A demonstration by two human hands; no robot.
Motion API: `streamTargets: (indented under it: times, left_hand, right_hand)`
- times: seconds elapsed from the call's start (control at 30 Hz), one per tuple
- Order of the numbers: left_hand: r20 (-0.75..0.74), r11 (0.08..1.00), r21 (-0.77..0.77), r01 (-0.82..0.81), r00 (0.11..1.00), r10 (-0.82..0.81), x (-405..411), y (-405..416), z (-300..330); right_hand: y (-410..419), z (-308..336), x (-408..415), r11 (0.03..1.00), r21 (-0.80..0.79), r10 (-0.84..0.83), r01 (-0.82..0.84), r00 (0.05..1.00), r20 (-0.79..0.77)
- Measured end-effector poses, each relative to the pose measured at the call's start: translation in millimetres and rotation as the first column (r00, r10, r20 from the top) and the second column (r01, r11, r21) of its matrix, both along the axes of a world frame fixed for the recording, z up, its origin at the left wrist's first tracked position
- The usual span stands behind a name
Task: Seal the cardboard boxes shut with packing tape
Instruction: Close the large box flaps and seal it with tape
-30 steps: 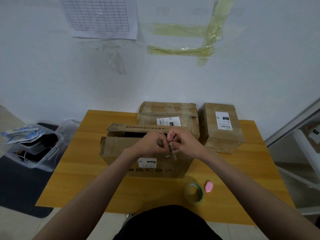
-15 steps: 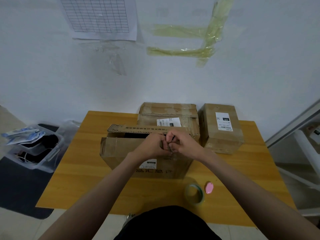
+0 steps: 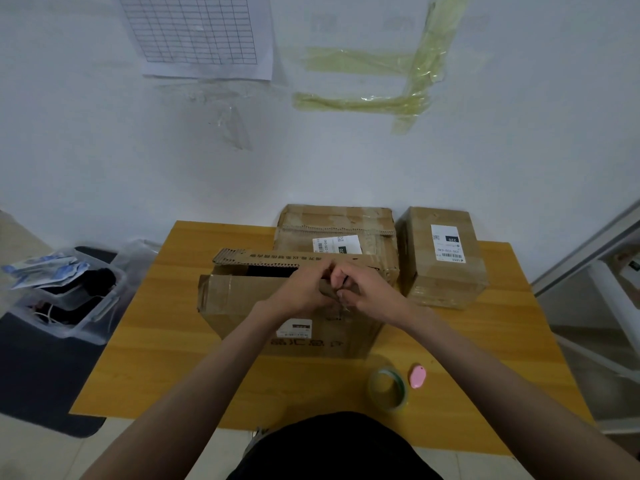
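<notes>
Hands met over the front cardboard box (image 3: pixel 277 306), the left hand (image 3: pixel 304 292) and right hand (image 3: pixel 367 292) both with curled fingers in a close grip on something small and dark at the flap edge; what it was could not be told. The box top stood partly open, so sealing had apparently not begun on it. Next would likely come pressing the flaps flat and reaching for the tape roll (image 3: pixel 388 388), lying near the pink object (image 3: pixel 418 375) at the bench (image 3: pixel 156 358) front. Two other boxes (image 3: pixel 443 268) sat behind, near the white wall (image 3: pixel 104 150). A plastic bin (image 3: pixel 65 306) stood on the floor beside.
</notes>
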State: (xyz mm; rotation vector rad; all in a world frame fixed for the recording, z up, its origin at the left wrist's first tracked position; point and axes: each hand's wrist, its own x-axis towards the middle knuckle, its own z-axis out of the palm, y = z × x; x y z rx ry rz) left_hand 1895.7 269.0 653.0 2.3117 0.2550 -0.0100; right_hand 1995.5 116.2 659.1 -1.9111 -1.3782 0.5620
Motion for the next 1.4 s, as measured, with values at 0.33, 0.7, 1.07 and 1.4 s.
streamTargets:
  times: [0.33,0.7,1.07,1.4]
  left_hand:
    - [-0.285,0.966,0.126,0.226,0.941,-0.183,23.1,25.6,9.9]
    - [-0.110,0.985,0.090,0.146,0.985,-0.136,26.6,22.7,10.0]
    - [-0.038,0.999,0.044,0.014,0.999,-0.013,23.8,20.1,2.8]
    - [-0.009,0.999,0.047,-0.005,1.000,0.005,17.3,16.0,5.6]
  right_hand:
    - [0.7,0.1,-1.4,1.000,0.016,0.009,-0.010,0.999,0.044]
    - [-1.1,0.7,-3.3,1.000,0.024,-0.012,0.011,1.000,0.025]
    - [-3.9,3.5,-12.5,1.000,-0.002,0.021,-0.021,0.990,0.136]
    - [-7.0,0.2,-27.2,1.000,-0.023,0.029,-0.022,0.921,0.389]
